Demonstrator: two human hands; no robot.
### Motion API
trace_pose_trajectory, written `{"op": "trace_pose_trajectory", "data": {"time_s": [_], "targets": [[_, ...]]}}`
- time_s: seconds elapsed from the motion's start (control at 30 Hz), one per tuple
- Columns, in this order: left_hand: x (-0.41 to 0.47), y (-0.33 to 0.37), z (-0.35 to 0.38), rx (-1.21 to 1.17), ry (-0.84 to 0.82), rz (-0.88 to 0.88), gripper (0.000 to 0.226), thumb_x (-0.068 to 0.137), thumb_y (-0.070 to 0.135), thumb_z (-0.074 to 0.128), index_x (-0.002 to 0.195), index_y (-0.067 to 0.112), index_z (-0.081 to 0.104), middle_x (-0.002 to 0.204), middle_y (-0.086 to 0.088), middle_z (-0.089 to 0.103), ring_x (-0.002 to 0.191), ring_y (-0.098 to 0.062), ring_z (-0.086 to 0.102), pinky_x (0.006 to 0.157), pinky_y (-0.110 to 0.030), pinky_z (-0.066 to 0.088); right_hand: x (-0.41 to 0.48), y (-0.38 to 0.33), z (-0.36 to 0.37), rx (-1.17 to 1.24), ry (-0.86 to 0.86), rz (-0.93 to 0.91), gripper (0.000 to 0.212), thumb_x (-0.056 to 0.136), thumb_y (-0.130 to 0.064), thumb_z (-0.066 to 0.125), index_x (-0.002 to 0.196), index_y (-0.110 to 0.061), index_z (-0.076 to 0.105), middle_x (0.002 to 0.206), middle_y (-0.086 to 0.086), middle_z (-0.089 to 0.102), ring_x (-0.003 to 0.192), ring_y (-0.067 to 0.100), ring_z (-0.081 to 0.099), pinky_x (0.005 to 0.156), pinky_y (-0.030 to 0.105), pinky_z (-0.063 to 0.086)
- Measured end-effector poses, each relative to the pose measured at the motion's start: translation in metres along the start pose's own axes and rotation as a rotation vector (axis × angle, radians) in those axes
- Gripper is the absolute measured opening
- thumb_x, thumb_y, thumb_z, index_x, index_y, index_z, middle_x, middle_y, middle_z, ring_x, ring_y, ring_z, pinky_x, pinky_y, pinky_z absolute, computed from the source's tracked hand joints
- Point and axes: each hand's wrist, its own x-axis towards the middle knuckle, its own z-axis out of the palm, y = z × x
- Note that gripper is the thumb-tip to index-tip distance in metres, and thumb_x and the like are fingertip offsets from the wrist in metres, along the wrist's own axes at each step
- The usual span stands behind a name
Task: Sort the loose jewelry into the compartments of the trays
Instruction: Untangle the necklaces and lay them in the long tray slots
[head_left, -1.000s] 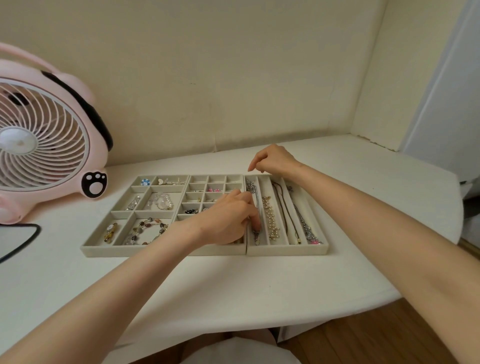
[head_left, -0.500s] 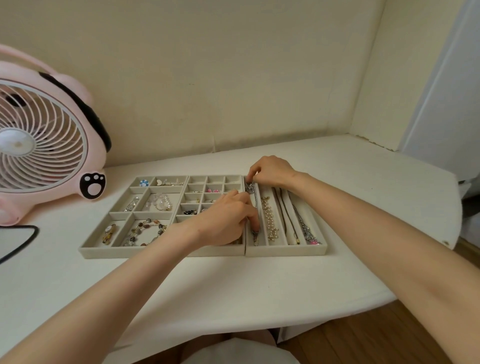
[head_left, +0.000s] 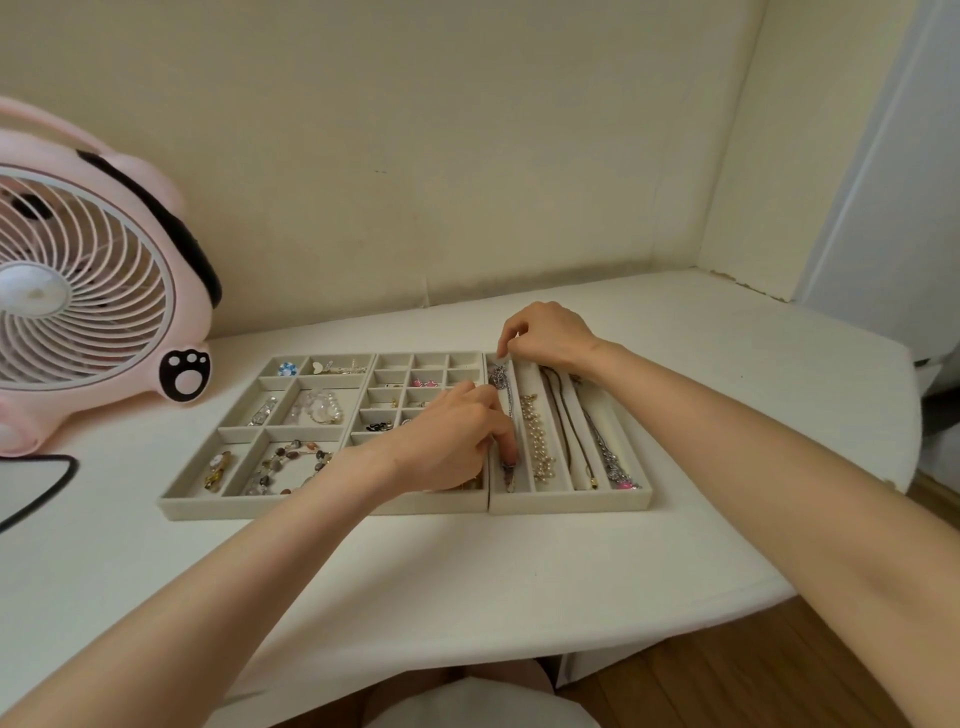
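Three beige trays sit side by side on the white table. A silver chain necklace (head_left: 505, 387) lies in the leftmost slot of the right tray (head_left: 569, 503). My left hand (head_left: 449, 441) has its fingers curled, with the index fingertip pressing the chain's near end down in that slot. My right hand (head_left: 545, 335) pinches the chain's far end at the tray's back edge. The other slots hold a pearl strand (head_left: 537, 441), a thin dark cord (head_left: 569, 426) and a silver chain with a pink charm (head_left: 610, 457).
The left tray (head_left: 192, 506) holds bracelets, a ring and crystal beads; the middle tray (head_left: 431, 505) has small cells with earrings. A pink fan (head_left: 88, 291) stands at the left, a dark-rimmed object (head_left: 31, 483) lies near it. Walls close the back and right.
My right hand came down from above the tray's back edge and now pinches the chain's far end. My left hand stayed on the near end.
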Motion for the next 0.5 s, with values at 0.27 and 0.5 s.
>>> {"op": "trace_pose_trajectory", "data": {"time_s": [0.27,0.5], "targets": [[0.001,0.000,0.000,-0.043,0.068,0.001,0.039,0.088,-0.005,0.038,0.107,0.020,0.061,0.105,0.004,0.048,0.100,-0.013,0.038,0.091,-0.026,0.033,-0.008,0.012,-0.019,0.155,-0.134,0.010,0.015,0.080,-0.013,0.059,0.080,-0.020,0.072,0.062,-0.016,0.053,0.062,0.003,0.046,0.060,0.023,0.034],[0.006,0.000,0.002,-0.032,0.168,-0.021,0.031,0.090,-0.001,0.040,0.103,0.017,0.061,0.100,0.006,0.045,0.101,-0.014,0.040,0.085,-0.024,0.033,-0.021,0.013,-0.016,-0.093,-0.331,-0.018,0.011,0.074,-0.027,0.073,0.084,-0.026,0.069,0.083,-0.015,0.062,0.081,0.006,0.055,0.064,0.025,0.039]]}}
